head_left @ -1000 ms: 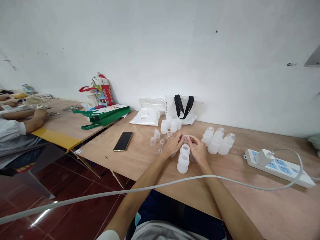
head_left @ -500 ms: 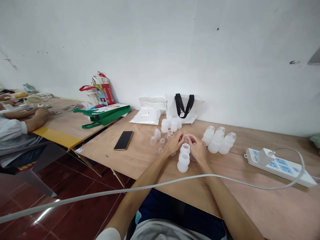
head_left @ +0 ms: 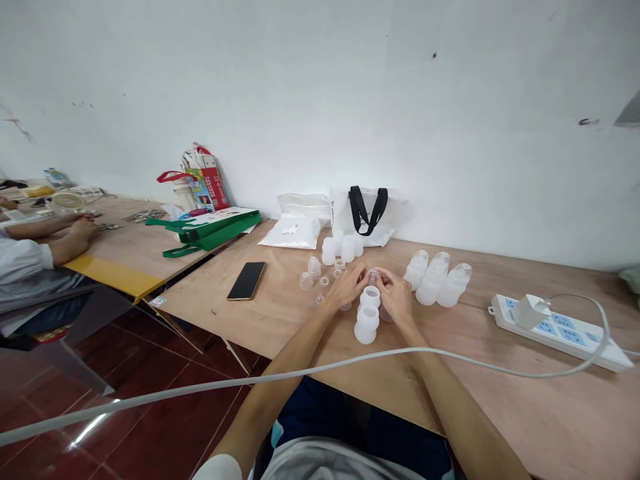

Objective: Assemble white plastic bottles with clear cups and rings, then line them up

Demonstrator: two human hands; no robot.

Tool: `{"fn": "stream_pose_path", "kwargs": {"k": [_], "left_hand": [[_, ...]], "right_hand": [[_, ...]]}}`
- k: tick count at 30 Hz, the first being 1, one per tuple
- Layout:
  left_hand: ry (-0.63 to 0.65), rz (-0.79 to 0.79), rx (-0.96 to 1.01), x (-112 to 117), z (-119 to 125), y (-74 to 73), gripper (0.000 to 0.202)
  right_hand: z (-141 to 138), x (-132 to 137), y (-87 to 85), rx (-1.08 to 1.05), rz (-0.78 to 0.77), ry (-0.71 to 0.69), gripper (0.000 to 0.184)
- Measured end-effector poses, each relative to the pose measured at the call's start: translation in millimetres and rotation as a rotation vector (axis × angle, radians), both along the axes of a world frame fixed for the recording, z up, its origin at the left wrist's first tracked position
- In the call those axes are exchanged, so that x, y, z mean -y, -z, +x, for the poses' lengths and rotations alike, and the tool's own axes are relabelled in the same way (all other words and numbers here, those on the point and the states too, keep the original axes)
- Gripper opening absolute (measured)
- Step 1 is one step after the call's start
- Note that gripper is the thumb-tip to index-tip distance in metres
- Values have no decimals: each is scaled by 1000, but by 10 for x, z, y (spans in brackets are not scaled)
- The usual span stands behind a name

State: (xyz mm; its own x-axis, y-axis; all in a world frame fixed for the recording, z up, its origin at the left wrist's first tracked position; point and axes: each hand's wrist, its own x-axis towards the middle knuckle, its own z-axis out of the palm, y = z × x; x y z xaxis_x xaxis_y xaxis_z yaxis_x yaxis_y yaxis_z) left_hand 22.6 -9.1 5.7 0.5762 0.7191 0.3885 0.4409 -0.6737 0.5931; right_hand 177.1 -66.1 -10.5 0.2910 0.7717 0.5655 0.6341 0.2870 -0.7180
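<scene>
My left hand [head_left: 350,287] and my right hand [head_left: 395,293] meet over the table, pinching a small clear baby bottle part [head_left: 373,274] between their fingertips. The fingers hide most of it, so I cannot tell whether it is a nipple or a collar. Just below my hands stand frosted white baby bottles, an open-topped one [head_left: 367,325] in front and another [head_left: 371,297] behind it. Left of my left hand lie a clear dome cap [head_left: 314,267] and a small ring [head_left: 325,281]. Another clear piece [head_left: 387,315] is partly hidden by my right hand.
Three capped bottles [head_left: 435,283] stand to the right, near a power strip [head_left: 560,333]. Several bottles [head_left: 345,250] stand behind my hands, before white packages [head_left: 293,232]. A phone [head_left: 247,280] lies left. A cable [head_left: 300,373] crosses the foreground. Another person's arm [head_left: 70,247] rests on the neighbouring table.
My hands keep the same place and grip, with only slight finger movement around the clear part. At the far left, the other person's hands have shifted slightly.
</scene>
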Motion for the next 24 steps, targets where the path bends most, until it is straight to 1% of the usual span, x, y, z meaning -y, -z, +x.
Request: {"fn": "stream_pose_path", "kwargs": {"k": [3, 6, 8, 11, 15, 19, 24], "left_hand": [[8, -18, 5, -11, -12, 6, 29], [-19, -19, 11, -24, -16, 18, 32], [-34, -10, 26, -33, -9, 28, 31], [-22, 3, 41, -42, 5, 38, 29], [-19, -22, 51, -38, 10, 37, 28], [-1, -30, 31, -43, 18, 41, 33], [19, 3, 39, -82, 52, 70, 39]], "right_hand": [[-6, 0, 6, 42, 8, -13, 36], [-4, -4, 14, 56, 22, -62, 36], [6, -9, 22, 24, 10, -85, 36], [31, -21, 37, -40, -20, -96, 37], [67, -44, 55, -114, -10, -94, 37], [80, -61, 61, -187, 12, -96, 38], [37, -44, 33, -163, 14, -53, 34]]}}
